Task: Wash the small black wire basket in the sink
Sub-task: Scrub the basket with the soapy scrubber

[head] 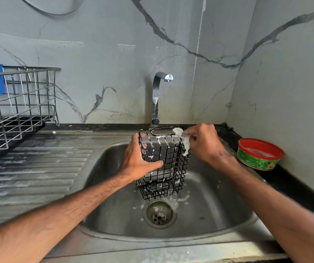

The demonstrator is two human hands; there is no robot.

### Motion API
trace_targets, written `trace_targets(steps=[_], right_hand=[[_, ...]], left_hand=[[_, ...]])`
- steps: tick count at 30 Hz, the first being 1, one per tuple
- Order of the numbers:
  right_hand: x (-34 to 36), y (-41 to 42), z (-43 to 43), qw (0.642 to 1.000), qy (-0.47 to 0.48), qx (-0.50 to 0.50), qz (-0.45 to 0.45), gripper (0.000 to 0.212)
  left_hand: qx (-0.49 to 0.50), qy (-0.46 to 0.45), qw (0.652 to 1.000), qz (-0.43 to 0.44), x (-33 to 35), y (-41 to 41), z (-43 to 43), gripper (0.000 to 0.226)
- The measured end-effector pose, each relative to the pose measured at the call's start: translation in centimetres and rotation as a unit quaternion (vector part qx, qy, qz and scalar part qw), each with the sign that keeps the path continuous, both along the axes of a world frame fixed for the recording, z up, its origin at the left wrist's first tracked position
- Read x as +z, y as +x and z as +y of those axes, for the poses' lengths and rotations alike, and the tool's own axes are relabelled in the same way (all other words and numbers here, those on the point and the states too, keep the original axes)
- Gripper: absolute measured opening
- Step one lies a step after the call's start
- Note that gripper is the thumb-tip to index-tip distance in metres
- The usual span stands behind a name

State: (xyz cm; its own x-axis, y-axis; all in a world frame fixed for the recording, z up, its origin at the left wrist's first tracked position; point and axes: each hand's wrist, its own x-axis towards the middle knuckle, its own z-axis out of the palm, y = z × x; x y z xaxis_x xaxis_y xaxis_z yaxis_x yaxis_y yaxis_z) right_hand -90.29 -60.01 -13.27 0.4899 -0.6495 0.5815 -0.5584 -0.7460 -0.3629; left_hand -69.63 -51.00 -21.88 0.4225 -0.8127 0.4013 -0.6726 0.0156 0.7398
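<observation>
Suds streak the small black wire basket (163, 164), which stands on end in the middle of the sink (218, 205), its long axis near upright and leaning slightly, top rim toward the tap (157, 97) and bottom end just behind the drain (159, 215) (whether it touches the basin floor, I cannot tell). The left hand (139, 158) grips it from the left side, thumb laid across the near face and fingers curled round the far-left corner, their tips showing through the wire. The right hand (203, 145) pinches a foamy scrub pad (182, 139) against the top right corner, so the unscrubbed length lies below and to the left of those fingers. Judging by the foam, soaping is under way; no water shows at the spout, so rinsing is probably yet to come. A downward stroke along the right edge looks natural, with open basin on that side. The red-rimmed soap tub (259, 154) sits on the counter at the sink's right edge, near the right forearm. The wire dish rack (17, 103) stands well apart at the back left corner of the drainboard (38, 168).
</observation>
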Motion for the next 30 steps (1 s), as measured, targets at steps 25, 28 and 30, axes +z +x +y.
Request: trace_targets(steps=[25,28,30], right_hand=[[-0.4,-1.0,-0.9,0.850,0.501,0.049,-0.158,0.033],[0.0,-1.0,-1.1,0.804,0.569,0.037,-0.170,0.041],[0.6,-1.0,-1.1,0.795,0.579,0.034,-0.180,0.040]], left_hand=[[-0.034,0.027,0.998,0.034,-0.1,1.8,0.0,0.117],[-0.054,0.037,0.997,0.049,-0.2,1.8,-0.1,0.122],[-0.055,0.045,0.996,0.050,-0.2,1.7,-0.1,0.128]])
